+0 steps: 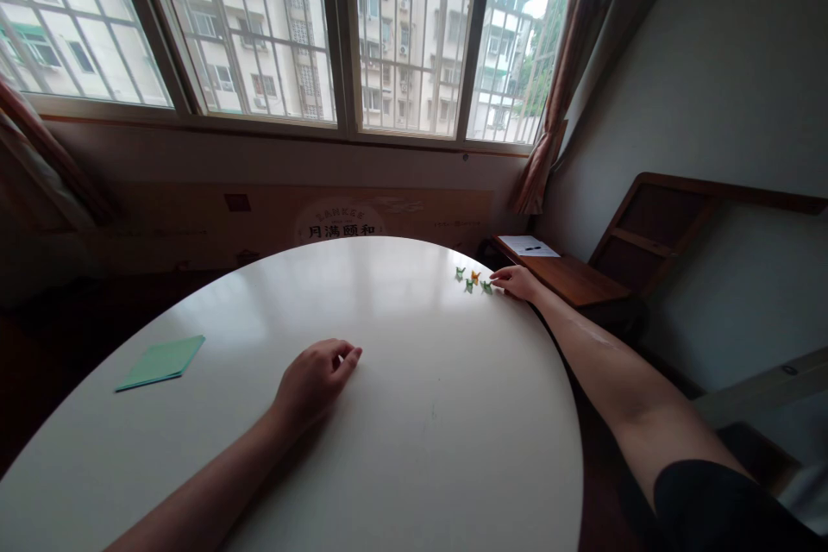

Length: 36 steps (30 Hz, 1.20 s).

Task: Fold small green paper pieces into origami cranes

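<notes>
Right hand (516,282) by small figures (475,277) (one orange), perhaps touching the nearest.

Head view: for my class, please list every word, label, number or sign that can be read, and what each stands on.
"月满颐和": large dark characters on the panel below the window.
Arched letters above them: too blurred to read surely.
Small lettering towards either side of that panel: too small.
White sheet on the wooden side table: any writing is too small to read.
</notes>
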{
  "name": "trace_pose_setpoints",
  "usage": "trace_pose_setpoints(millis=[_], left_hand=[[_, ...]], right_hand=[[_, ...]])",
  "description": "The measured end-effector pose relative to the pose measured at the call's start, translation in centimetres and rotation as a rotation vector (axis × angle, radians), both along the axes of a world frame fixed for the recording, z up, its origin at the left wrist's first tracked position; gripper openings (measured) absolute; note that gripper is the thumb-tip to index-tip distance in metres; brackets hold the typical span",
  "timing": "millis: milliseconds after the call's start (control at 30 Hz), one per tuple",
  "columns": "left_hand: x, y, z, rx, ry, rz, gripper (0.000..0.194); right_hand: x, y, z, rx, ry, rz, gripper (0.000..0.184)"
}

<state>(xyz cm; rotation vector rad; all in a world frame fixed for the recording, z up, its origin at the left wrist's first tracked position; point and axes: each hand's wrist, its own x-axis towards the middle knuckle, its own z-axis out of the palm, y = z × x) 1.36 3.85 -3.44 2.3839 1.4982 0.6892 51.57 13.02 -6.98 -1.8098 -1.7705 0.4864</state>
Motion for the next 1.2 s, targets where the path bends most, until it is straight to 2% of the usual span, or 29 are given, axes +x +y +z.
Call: trace_pose_setpoints(millis=[533, 667, 833, 1000, 1100, 1200], left_hand=[[-0.2, 0.1, 0.0, -0.015, -0.019, 0.016, 0.034], [-0.1, 0.1, -0.1, 0.005, -0.014, 0.006, 0.033], [-0.1, 0.0, -0.1, 0.025, 0.000, 0.006, 0.032], [-0.2, -0.3, 0.0, 0.076, 0.058, 0.010, 0.029], [-0.2, -0.8, 0.0, 0.138, 0.121, 0.037, 0.028], [0.1, -1.4, 0.1, 0.194, 0.191, 0.069, 0.026]], right_hand=[[-0.3, -0.3, -0.1, 0.046, -0.040, -0.021, 0.025], [-0.6, -1.0, 0.2, 0.074, 0.002, -0.081, 0.026], [-1.7, -3.1, 0.7, 0.157, 0.051, -0.236, 0.033], [-6.1, -7.0, 0.7, 0.265, -0.018, -0.367, 0.042], [-10.6, -9.9, 0.2, 0.288, -0.089, -0.333, 0.057], [-15.2, -12.8, -0.2, 0.231, -0.148, -0.274, 0.062]])
